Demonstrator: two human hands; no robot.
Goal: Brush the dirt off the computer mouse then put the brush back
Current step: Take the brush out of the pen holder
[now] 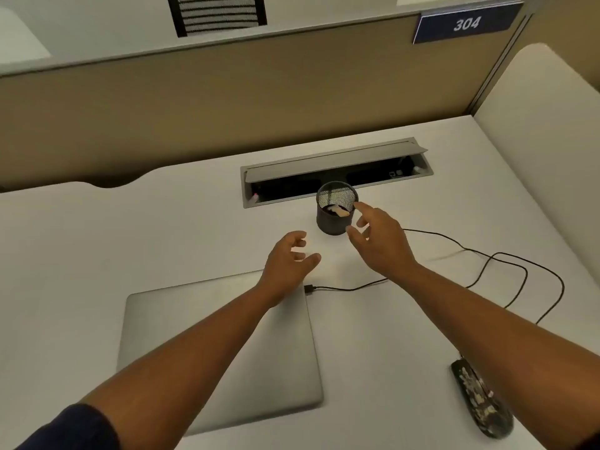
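Right hand (378, 241), fingers spread and empty, nearer than left hand (289, 258), also loosely open; brush (337, 211) lies just beyond fingertips, inside mesh pen cup (336, 206) near desk's (130, 238) back edge.

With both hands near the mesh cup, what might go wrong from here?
1. The right hand reaching into the black mesh pen cup may tip it: it stands free on the white desk.
2. The black cable loops beneath that forearm and could snag, dragging the dirt-speckled black computer mouse.
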